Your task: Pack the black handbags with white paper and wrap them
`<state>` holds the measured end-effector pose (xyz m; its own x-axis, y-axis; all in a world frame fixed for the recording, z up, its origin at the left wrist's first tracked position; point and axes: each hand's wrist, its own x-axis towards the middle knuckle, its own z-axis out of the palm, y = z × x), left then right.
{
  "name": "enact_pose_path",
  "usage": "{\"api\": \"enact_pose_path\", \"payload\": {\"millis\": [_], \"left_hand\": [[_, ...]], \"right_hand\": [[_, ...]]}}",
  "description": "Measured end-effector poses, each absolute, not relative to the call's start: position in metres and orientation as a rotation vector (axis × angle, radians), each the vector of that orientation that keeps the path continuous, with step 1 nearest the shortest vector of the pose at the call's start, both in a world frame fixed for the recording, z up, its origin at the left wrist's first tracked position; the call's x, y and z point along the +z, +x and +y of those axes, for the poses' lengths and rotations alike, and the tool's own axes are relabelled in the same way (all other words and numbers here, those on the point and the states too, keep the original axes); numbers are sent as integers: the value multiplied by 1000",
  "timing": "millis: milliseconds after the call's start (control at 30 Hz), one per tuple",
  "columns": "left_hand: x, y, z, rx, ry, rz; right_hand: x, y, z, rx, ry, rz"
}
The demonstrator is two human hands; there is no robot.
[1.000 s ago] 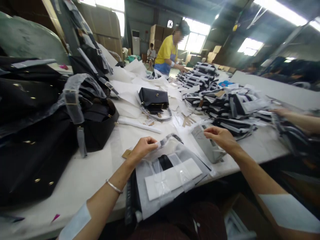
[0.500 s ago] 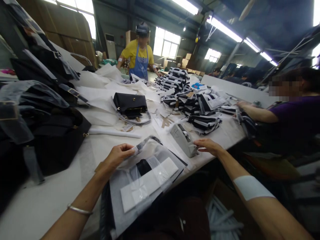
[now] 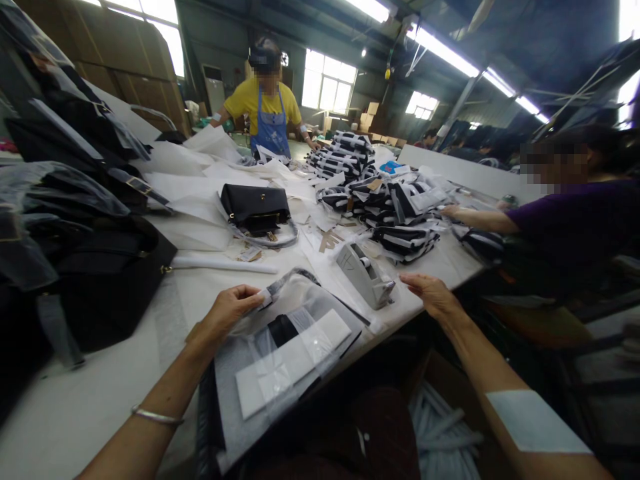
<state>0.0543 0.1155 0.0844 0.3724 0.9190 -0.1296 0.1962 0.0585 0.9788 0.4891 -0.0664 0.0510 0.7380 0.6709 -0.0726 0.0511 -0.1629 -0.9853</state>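
At the left end of the bench (image 3: 120, 393), a large black bag (image 3: 115, 287) has plastic-wrapped straps (image 3: 65, 187); its contents are too dark to tell. Next, the left hand (image 3: 233, 305) grips the strap (image 3: 274, 290) of a wrapped bag (image 3: 283, 330) lying at the near edge, a white slab (image 3: 295, 365) under clear film on top. Beyond, a small black handbag (image 3: 256, 205) shows a gold emblem too small to read. A grey tape dispenser (image 3: 363, 275) bears dark, illegible marks. Just beside it hangs the right hand (image 3: 433, 295), thumb and fingers close together; whether they pinch anything, I cannot tell. Below, pale tubes (image 3: 443, 437) lie in a cardboard box (image 3: 459, 387).
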Motion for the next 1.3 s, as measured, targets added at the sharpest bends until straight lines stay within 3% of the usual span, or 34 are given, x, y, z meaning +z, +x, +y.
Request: {"api": "enact_pose_path", "payload": {"millis": [333,1000,1300], "left_hand": [[80,55,118,788,1399,1075],[78,52,119,815,1370,1027],[79,54,118,828,1387,1016]], "right_hand": [[-1,476,-91,759,-1718,-440],[-14,469,-126,1100,-1586,-332],[4,476,-129,1142,-1626,-267]]}}
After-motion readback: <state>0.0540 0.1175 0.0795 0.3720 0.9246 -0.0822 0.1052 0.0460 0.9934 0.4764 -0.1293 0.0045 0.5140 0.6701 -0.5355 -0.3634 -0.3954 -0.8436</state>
